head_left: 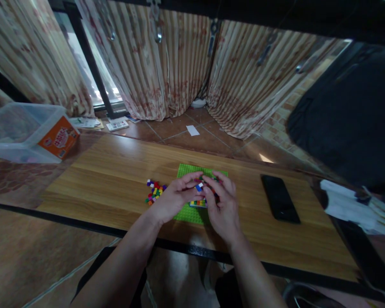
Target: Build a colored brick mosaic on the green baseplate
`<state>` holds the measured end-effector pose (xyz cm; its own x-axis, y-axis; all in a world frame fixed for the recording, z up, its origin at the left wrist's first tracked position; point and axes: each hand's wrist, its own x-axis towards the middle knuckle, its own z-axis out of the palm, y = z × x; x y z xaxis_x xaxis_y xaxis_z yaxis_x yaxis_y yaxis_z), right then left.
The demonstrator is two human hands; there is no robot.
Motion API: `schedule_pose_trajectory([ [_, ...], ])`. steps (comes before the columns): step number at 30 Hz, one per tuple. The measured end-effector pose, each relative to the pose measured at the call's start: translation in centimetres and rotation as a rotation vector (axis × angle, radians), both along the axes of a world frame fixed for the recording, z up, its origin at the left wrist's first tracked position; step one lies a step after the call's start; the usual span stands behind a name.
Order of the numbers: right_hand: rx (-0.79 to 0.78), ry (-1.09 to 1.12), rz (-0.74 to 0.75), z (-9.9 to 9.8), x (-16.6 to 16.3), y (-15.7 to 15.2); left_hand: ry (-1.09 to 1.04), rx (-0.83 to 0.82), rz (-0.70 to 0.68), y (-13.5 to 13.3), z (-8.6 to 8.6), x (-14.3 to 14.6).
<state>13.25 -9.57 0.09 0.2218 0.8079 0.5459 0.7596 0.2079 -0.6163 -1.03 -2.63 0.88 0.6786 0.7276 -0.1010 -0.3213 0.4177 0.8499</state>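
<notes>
Over a green studded baseplate (192, 217), my left hand (176, 194) and my right hand (223, 205) meet with fingers bent. Between their fingertips is a small blue and white toy brick piece (199, 187); whether it is one brick or two joined, I cannot tell. Both hands appear to pinch it. Under my fingers, rows of colourful bricks (198, 203) show on the baseplate, partly covered by the hands. Left of the plate lies a pile of small loose bricks (156, 192) in red, yellow, green, white and purple, close to my left wrist.
The wooden table (115, 171) has a black front edge. A black phone (279, 199) lies to the right. Beyond the left end stands a clear plastic bin (25, 132) with an orange label. Papers (353, 205) sit past the right end; striped curtains (179, 64) hang behind.
</notes>
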Motion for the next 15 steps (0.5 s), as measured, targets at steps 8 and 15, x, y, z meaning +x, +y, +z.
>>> schedule_pose_trajectory([
  [8,-0.043,0.002,0.017,-0.15,-0.05,0.01,0.326,0.561,0.044,-0.03,-0.64,0.1],
  [15,-0.005,-0.028,-0.013,-0.28,-0.15,0.15,0.566,0.946,0.2,-0.51,0.01,0.27],
])
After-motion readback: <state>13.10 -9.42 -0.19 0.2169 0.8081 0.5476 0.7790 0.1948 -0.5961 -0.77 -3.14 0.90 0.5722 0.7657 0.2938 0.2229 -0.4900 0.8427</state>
